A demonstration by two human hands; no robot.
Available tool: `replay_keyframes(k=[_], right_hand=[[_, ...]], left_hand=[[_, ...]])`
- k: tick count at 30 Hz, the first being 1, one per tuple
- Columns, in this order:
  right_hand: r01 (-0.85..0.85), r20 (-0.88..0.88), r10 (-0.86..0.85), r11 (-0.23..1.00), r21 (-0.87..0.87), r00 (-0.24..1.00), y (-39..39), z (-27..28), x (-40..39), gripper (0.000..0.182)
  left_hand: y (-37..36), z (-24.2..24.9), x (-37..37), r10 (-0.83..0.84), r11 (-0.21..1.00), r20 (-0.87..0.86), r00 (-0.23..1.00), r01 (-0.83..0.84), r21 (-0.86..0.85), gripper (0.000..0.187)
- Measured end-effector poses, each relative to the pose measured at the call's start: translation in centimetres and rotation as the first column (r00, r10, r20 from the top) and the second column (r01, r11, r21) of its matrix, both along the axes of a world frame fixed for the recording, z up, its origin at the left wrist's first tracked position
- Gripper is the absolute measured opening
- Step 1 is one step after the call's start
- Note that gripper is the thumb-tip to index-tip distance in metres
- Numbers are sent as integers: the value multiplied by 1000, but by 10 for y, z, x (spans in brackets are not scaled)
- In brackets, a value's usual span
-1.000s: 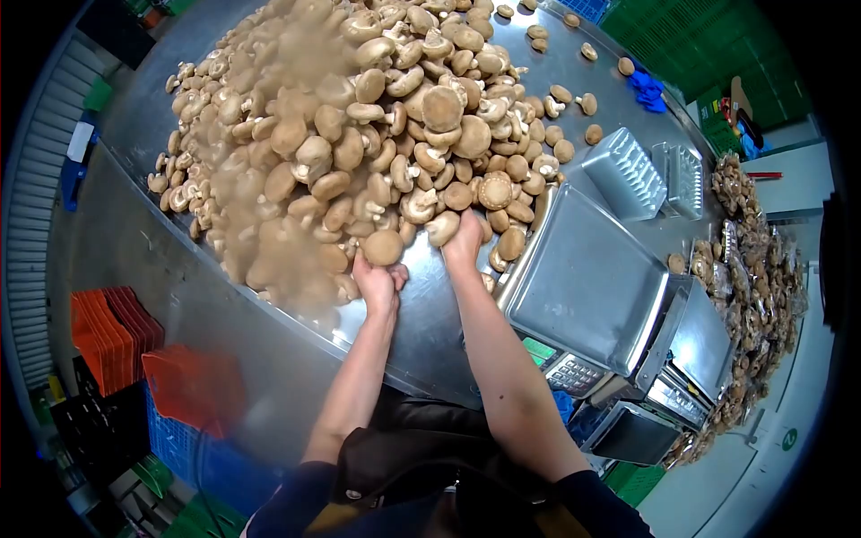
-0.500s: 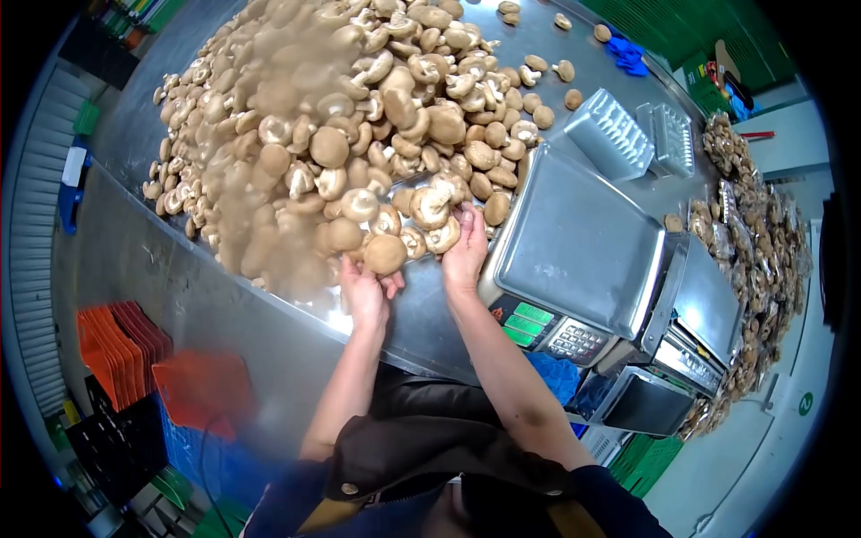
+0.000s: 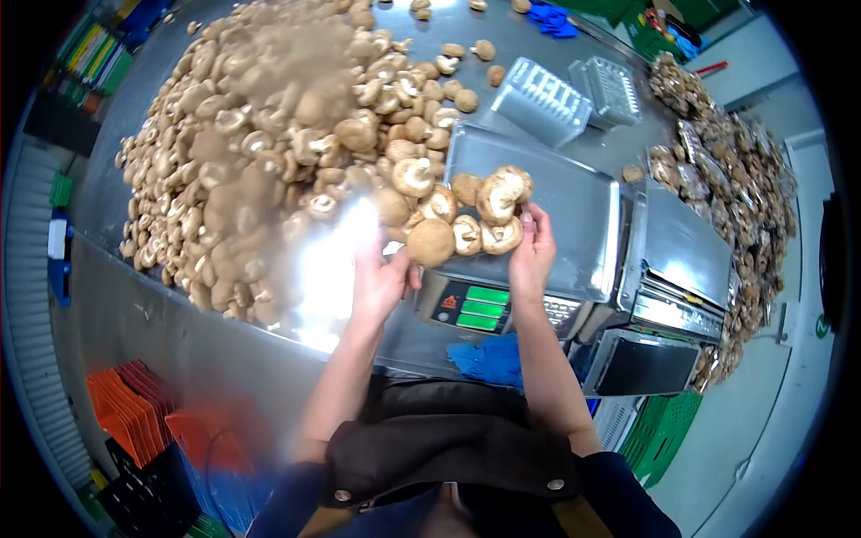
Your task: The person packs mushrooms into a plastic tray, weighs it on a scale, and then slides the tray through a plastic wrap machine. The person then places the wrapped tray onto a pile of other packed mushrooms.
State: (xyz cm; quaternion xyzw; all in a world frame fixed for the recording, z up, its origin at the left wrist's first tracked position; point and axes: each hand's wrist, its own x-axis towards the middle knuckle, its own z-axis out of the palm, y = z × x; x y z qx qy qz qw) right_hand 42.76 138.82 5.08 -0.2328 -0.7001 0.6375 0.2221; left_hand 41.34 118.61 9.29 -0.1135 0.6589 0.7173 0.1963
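Observation:
Several brown mushrooms (image 3: 466,235) are gathered between my two hands, over the front left part of the scale's metal plate (image 3: 574,215). A clear tray seems to lie under them, mostly hidden. My left hand (image 3: 384,280) has its fingers curled at the left end of this group, below a round cap. At the right end, my right hand (image 3: 533,255) grips the side, its fingertips beside an upturned mushroom. Below the plate, the scale's green display (image 3: 484,307) is lit.
A large mushroom pile (image 3: 242,152) covers the left of the metal table. Clear empty trays (image 3: 547,100) stand behind the scale. Wrapped packs (image 3: 753,197) are heaped at the right, beyond a wrapping machine (image 3: 686,242). Blue gloves (image 3: 489,359) lie near the front edge.
Both hands have moved right with the group of mushrooms, from the edge of the pile to over the scale. The whole view has shifted as well.

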Motion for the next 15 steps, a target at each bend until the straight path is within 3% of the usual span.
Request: replay_keyframes(k=[2,5,11,12,15], right_hand=[[55,81,-65,991,119,995,33,-1,18,20],[66,113,-131,888,456,985,77,-13,44,15],[-116,287,-101,754,647,953,116,-11,80,15],[-139,299,-89,736,662,950,118,-8,83,15],[-207,327,-49,683,701,944,130,-1,89,15]], left_hand=[[25,-16,-2,-106,994,17,994,107,-13,26],[63,-17,-3,-230,967,2,973,229,-114,27],[89,-34,-1,-360,885,-52,931,324,-333,27],[90,-27,2,-330,891,-60,942,290,-351,13],[82,-12,6,-299,918,41,953,299,-262,26]])
